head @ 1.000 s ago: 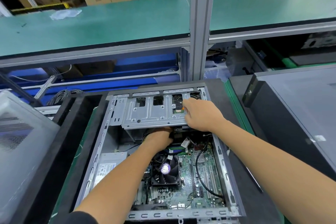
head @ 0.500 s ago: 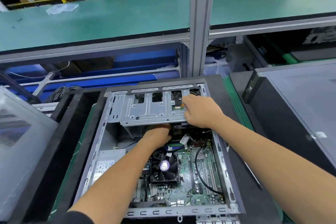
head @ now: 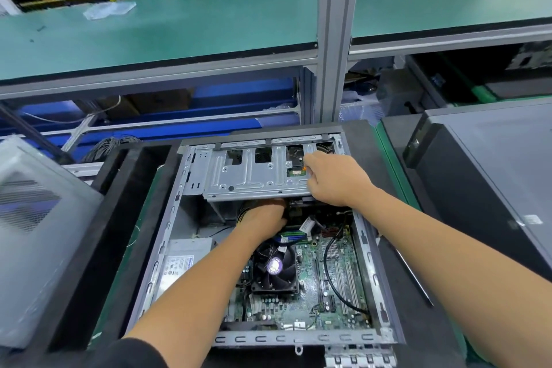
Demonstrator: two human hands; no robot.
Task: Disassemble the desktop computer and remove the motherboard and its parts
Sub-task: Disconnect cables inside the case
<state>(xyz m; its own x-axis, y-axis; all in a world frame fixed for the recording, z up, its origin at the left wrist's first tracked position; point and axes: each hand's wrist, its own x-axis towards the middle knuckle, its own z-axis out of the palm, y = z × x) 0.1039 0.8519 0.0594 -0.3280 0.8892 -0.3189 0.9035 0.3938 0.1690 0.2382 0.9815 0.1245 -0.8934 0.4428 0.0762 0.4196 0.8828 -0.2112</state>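
Note:
An open desktop case (head: 167, 236) lies flat on the bench. Inside is the green motherboard (head: 337, 287) with a black CPU fan (head: 274, 269) and a black cable looped across it. A grey metal drive cage (head: 254, 176) spans the far end of the case. My right hand (head: 334, 179) lies on the cage's right end, fingers curled at a cutout where a drive shows. My left hand (head: 264, 218) reaches under the cage's near edge; its fingers are hidden there. A silver power supply (head: 182, 260) sits at the case's left.
A grey side panel (head: 33, 233) leans at the left. Another dark computer case (head: 490, 185) lies at the right. A dark screwdriver-like tool (head: 415, 281) rests right of the case. A grey frame post (head: 331, 39) rises behind, with green shelves across.
Both hands stay at the drive cage with only slight shifts. My head has moved a little, so the whole scene sits slightly higher in the frame.

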